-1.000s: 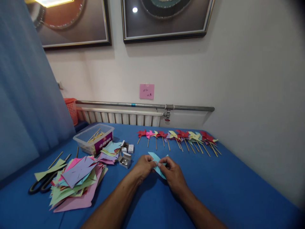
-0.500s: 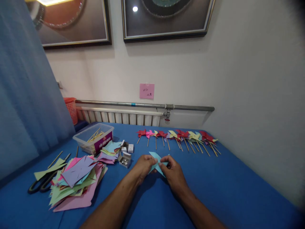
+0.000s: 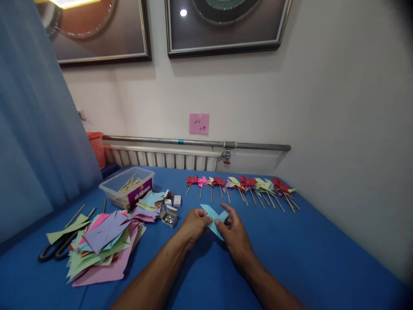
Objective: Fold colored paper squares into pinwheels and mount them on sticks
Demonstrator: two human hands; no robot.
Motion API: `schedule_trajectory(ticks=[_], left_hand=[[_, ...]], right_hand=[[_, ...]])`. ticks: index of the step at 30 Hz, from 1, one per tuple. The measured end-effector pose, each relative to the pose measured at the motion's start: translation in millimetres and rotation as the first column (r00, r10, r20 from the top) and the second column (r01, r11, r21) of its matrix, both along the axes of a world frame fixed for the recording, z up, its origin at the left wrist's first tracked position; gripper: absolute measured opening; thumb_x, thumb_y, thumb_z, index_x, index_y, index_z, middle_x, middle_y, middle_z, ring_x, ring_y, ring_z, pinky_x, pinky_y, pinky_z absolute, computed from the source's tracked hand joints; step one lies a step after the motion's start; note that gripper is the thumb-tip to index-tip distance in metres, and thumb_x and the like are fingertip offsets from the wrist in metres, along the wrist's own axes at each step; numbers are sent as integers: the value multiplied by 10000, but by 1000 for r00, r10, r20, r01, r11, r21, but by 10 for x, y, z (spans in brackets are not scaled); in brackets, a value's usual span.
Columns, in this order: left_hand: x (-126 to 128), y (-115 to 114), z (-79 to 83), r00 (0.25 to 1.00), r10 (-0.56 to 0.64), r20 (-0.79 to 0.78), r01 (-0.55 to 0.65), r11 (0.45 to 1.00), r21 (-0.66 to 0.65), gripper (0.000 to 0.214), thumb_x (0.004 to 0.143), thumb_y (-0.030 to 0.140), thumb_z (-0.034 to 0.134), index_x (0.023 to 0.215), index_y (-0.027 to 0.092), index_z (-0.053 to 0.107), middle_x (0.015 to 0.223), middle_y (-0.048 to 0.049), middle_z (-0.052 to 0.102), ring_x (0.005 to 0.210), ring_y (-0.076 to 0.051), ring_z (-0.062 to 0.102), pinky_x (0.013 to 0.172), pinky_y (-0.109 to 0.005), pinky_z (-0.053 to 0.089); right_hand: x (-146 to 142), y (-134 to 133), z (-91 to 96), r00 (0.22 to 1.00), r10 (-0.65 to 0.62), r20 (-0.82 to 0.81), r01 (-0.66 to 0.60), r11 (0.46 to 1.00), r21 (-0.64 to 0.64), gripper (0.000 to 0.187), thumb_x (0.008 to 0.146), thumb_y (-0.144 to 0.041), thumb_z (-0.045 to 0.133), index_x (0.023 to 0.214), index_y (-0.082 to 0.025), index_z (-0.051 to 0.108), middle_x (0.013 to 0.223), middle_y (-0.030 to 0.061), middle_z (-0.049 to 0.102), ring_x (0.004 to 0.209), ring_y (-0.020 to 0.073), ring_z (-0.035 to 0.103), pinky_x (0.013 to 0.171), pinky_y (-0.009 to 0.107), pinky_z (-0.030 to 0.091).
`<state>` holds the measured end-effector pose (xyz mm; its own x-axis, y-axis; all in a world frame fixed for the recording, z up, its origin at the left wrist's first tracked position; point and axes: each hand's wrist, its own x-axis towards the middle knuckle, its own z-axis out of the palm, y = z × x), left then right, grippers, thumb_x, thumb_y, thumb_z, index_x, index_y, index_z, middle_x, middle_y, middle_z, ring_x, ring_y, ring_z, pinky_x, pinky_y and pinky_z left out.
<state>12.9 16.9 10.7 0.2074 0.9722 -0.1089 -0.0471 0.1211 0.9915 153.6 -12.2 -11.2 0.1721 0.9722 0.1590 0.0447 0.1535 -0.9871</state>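
Between my two hands is a light blue paper pinwheel point(image 3: 214, 214), partly folded, held just above the blue cloth. My left hand point(image 3: 195, 224) pinches its left side with the thumb on top. On the right side, my right hand point(image 3: 232, 226) presses its thumb near the paper's middle, with the index finger raised off the edge and the other fingers curled underneath. Fingers hide part of the folds. To the left of my left hand stand small open boxes point(image 3: 169, 217) of metal pins and a short stack of cut coloured paper point(image 3: 148, 209).
Finished pinwheels on sticks point(image 3: 247, 181) lie in a row at the back right. At left are a big pile of coloured paper point(image 3: 106, 232), black-handled scissors point(image 3: 48, 253) and a clear plastic tub point(image 3: 111, 191) of sticks. A blue curtain point(image 3: 35, 129) hangs at far left.
My right index finger has lifted and stretched away from the paper. The right part of the blue paper now shows a flap standing up. My left hand has barely moved.
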Motion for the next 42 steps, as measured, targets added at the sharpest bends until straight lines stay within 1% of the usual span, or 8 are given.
schedule_trajectory(ticks=[3, 6, 8, 12, 17, 22, 32, 42], left_hand=[[-15, 7, -6, 1000, -8, -5, 8, 1000, 18, 169, 624, 276, 677, 594, 170, 549, 523, 24, 539, 482, -90, 444, 519, -235, 334], [-26, 13, -20, 999, -32, -13, 32, 999, 44, 176, 630, 292, 681, 595, 163, 566, 539, 15, 555, 494, -88, 443, 516, -230, 307], [-29, 16, -24, 999, -40, -9, 41, 998, 53, 180, 632, 297, 684, 600, 163, 568, 545, 16, 556, 507, -89, 448, 529, -229, 315], [-22, 10, -12, 999, -35, -32, 37, 997, 63, 164, 630, 277, 678, 595, 162, 567, 539, 18, 550, 511, -91, 450, 537, -229, 323], [-2, -4, 4, 996, -34, -85, 40, 997, 69, 207, 640, 287, 710, 580, 169, 551, 506, 40, 513, 497, -83, 415, 521, -226, 292], [9, -8, 10, 995, -32, -94, 39, 997, 69, 217, 655, 278, 717, 573, 171, 548, 505, 48, 502, 496, -84, 408, 526, -231, 295], [15, -14, 29, 994, -7, -111, 13, 999, 53, 159, 695, 166, 668, 576, 165, 562, 507, 44, 532, 470, -79, 421, 515, -228, 286], [10, -4, 5, 995, -7, -103, 13, 998, 61, 184, 673, 217, 685, 567, 167, 544, 512, 38, 533, 477, -82, 429, 516, -231, 288]], right_hand=[[-12, 7, -18, 988, 6, -152, -13, 999, -45, 761, 692, -444, 772, 1354, -173, 513, 666, -54, 597, 560, 148, 539, 542, 265, 408], [-46, -53, 36, 942, 55, -330, -96, 989, -110, 624, 680, -461, 802, 1206, -197, 596, 765, 4, 692, 637, 188, 638, 604, 294, 478], [-69, -106, 93, 921, 94, -379, -158, 978, -139, 490, 692, -463, 802, 1077, -205, 645, 834, 35, 732, 704, 210, 679, 640, 306, 507], [-81, -132, 121, 915, 139, -378, -202, 971, -131, 406, 700, -462, 807, 974, -188, 685, 842, 49, 754, 721, 210, 684, 646, 296, 503], [-52, -50, -5, 951, 82, -297, -116, 988, -100, 432, 682, -479, 827, 939, -155, 701, 799, 49, 751, 683, 195, 651, 640, 289, 478], [-40, -22, -71, 969, 51, -241, -76, 992, -98, 447, 698, -519, 803, 950, -161, 712, 782, 57, 748, 736, 232, 669, 641, 305, 487], [-29, -5, -73, 977, 22, -214, -47, 992, -114, 453, 680, -514, 811, 952, -160, 729, 758, 56, 746, 712, 236, 659, 617, 312, 483], [-50, -36, -30, 965, 59, -256, -93, 988, -126, 410, 691, -496, 803, 924, -165, 736, 713, 45, 740, 669, 220, 648, 588, 291, 464]])
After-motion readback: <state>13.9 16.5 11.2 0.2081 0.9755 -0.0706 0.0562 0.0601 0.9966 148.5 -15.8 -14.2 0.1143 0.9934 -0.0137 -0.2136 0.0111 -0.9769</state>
